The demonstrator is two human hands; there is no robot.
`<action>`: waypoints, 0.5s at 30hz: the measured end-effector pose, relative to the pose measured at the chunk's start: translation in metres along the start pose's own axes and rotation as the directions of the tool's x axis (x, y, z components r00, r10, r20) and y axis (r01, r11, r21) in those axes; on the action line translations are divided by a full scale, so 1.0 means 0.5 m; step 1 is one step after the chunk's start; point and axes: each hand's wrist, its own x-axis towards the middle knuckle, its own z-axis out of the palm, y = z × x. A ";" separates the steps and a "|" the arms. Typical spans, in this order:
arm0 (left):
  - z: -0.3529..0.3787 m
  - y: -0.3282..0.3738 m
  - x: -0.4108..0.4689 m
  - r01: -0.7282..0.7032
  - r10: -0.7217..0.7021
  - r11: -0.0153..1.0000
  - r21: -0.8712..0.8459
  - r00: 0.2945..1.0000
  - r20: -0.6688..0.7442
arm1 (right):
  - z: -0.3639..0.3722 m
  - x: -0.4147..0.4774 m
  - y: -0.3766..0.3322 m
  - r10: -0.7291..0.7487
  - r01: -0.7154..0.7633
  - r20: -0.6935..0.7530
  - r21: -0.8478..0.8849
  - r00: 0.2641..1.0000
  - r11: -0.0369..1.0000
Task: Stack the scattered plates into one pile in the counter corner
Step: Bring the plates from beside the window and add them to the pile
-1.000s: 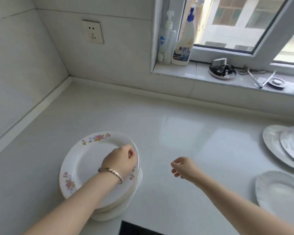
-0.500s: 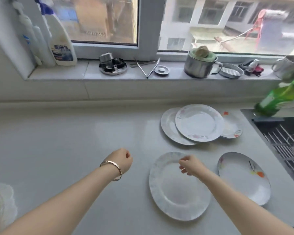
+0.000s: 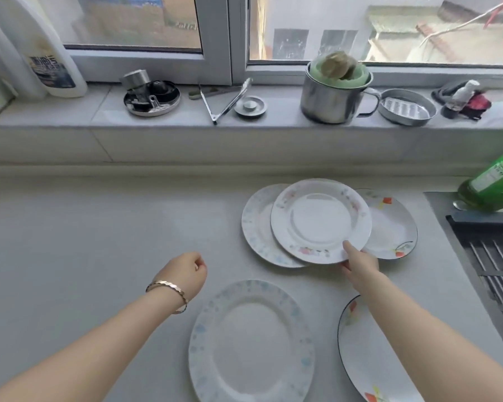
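Pinching the flowered plate (image 3: 320, 220) with my right hand (image 3: 359, 264), left hand (image 3: 186, 274) clenched empty, I judge five plates remain unstacked.

White bottle (image 3: 51, 68) label, green bottle (image 3: 495, 184) label: print blurred, unreadable.

Five plates flat on the worktop: pink-flowered plate (image 3: 320, 220) overlapping blue-speckled plate (image 3: 254, 227) and orange-leaf plate (image 3: 395, 224); large speckled plate (image 3: 250, 342) and dark-rimmed plate (image 3: 363, 346) nearer.
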 end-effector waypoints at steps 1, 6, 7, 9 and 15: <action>-0.001 -0.002 0.001 0.015 -0.015 1.000 -0.006 1.000 -0.002 | 0.003 0.005 0.000 0.006 -0.006 -0.001 0.042 1.000 0.999; -0.014 -0.036 -0.005 0.084 -0.085 0.996 -0.030 0.996 -0.021 | 0.004 0.006 0.002 -0.005 -0.002 0.040 0.187 0.999 0.982; -0.018 -0.047 -0.009 0.095 -0.096 0.995 -0.038 0.995 -0.024 | 0.002 0.003 0.005 -0.021 0.010 0.053 0.195 0.998 0.981; -0.027 -0.067 -0.014 0.111 -0.113 0.992 -0.058 0.993 -0.030 | -0.005 -0.009 0.010 -0.046 0.026 0.093 0.205 0.995 0.978; -0.076 -0.156 -0.048 0.139 -0.154 0.979 -0.148 0.983 -0.096 | 0.036 -0.118 0.027 -0.100 0.036 0.323 0.198 0.941 0.980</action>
